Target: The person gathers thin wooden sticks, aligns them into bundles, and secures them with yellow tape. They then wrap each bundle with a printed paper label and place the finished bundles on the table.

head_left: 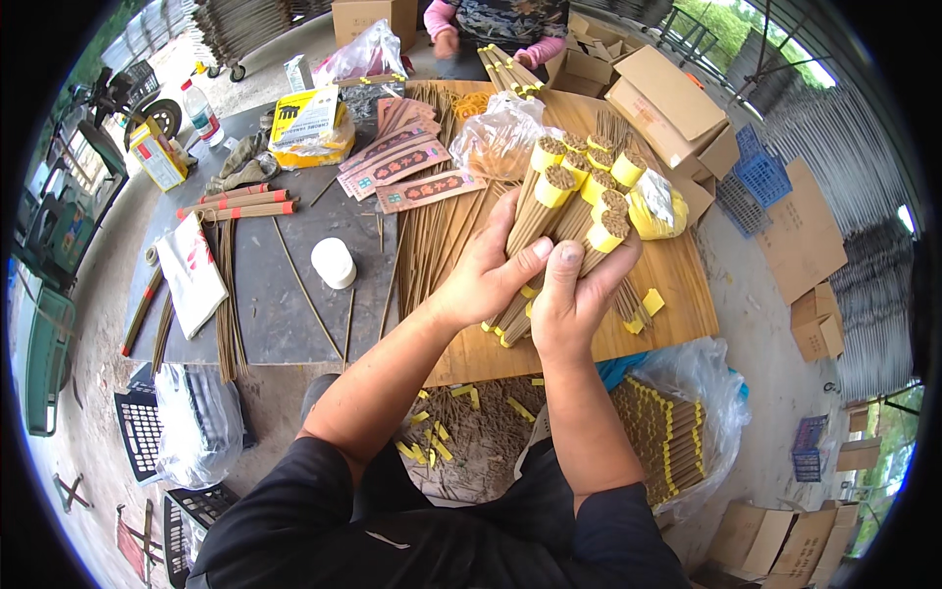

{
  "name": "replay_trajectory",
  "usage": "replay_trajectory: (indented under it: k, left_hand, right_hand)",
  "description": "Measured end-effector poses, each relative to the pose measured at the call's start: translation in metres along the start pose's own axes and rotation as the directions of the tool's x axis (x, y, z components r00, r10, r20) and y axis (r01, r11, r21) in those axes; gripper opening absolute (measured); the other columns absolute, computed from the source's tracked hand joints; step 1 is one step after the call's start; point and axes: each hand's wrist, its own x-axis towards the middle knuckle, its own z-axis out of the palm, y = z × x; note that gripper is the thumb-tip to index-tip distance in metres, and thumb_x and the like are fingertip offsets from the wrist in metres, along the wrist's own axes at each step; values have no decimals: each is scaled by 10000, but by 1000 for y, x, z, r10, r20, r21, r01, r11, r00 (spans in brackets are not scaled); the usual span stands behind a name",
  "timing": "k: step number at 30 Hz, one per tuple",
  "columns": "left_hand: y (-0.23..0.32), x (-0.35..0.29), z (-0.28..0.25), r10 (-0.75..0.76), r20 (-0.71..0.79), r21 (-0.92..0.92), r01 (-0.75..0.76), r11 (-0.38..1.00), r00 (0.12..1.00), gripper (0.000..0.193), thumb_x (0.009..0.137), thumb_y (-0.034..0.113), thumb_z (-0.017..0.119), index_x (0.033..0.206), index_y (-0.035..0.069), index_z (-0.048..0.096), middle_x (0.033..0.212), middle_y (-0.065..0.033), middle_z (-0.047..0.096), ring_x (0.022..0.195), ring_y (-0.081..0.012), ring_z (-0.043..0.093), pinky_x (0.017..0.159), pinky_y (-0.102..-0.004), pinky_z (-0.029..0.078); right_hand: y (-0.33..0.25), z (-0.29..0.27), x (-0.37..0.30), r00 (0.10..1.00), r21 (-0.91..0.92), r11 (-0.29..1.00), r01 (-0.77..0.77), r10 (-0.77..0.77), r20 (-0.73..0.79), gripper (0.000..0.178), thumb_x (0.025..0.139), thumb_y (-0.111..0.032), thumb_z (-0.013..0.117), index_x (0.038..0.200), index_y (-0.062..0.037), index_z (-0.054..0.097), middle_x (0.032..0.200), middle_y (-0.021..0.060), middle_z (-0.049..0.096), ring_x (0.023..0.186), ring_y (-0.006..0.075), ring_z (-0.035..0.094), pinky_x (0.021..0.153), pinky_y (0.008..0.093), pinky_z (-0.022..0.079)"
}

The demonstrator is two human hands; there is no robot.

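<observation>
Both my hands are closed around several bundles of brown incense sticks (533, 218), each wrapped near its end with a yellow paper band. My left hand (497, 267) grips the group from its left side. On the right and near side, my right hand (581, 299) wraps the bundles, its thumb close to the left thumb. The banded ends tilt up and away from me, above the wooden table top (461, 361). Yellow bands also show below my hands, where I cannot tell held bundles from ones lying on the table. Loose yellow paper slips (654, 301) lie right of my right hand.
Loose sticks (420, 245), printed paper strips (417, 165), a clear plastic bag (500, 133) and a white round container (334, 263) lie left of my hands. Across the table, a person (496, 25) has similar bundles. A bag of stacked bundles (667, 432) stands by my right leg.
</observation>
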Motion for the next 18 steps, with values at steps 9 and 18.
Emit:
replay_trajectory:
  k: [9, 18]
  left_hand:
    - [-5, -2, -8, 94, 124, 63, -102, 993, 988, 1450, 668, 788, 791, 1610, -56, 81, 1609, -229, 307, 1520, -317, 289, 1231, -427, 256]
    - [9, -4, -12, 43, 148, 372, -96, 923, 988, 1370, 651, 452, 955, 1610, -39, 109, 1572, -251, 367, 1504, -340, 334, 1228, -424, 281]
  right_hand:
    - [-9, 3, 2, 999, 103, 994, -40, 38, 22, 705, 1122, -444, 322, 1649, -39, 85, 1663, 169, 243, 1526, 291, 264, 1240, 441, 209]
    - [-16, -11, 8, 979, 305, 934, -186, 151, 136, 828, 1055, -240, 564, 1630, 36, 36, 1660, 221, 205, 1526, 304, 259, 1245, 443, 200]
